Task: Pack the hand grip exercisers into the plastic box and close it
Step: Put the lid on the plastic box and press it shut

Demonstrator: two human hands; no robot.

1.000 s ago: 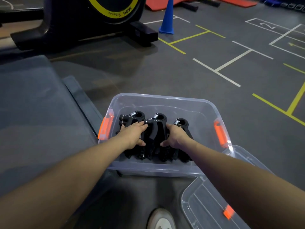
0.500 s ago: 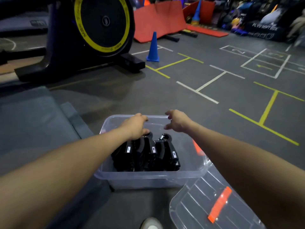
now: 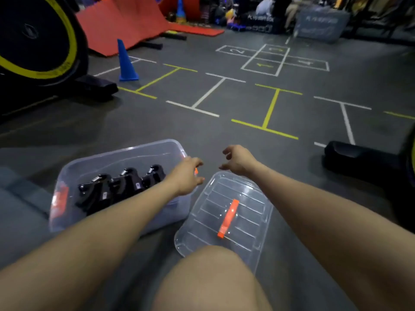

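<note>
Nearest to me, my bare knee (image 3: 208,277) fills the bottom of the view, and just past it the clear lid (image 3: 226,216) lies on the grey floor (image 3: 157,122) with its orange handle (image 3: 228,218) facing up. Beside the lid on the left sits the plastic box (image 3: 125,153), uncovered, with the black hand grip exercisers (image 3: 116,187) packed in a row inside it, coil ends upward. An orange latch (image 3: 60,198) shows on the box's left end. My left hand (image 3: 186,176) hovers over the box's right end, fingers spread and curled, holding nothing. My right hand (image 3: 239,161) hangs just above the far edge of the lid, fingers loosely curled and apart, also empty; I cannot tell whether it touches the lid. Farther out, white and yellow lines mark the floor, a black base (image 3: 359,162) sits to the right, a blue cone (image 3: 126,61) stands ahead on the left beside a large black wheel with a yellow ring (image 3: 40,41), and red mats (image 3: 125,23) lean behind it.
</note>
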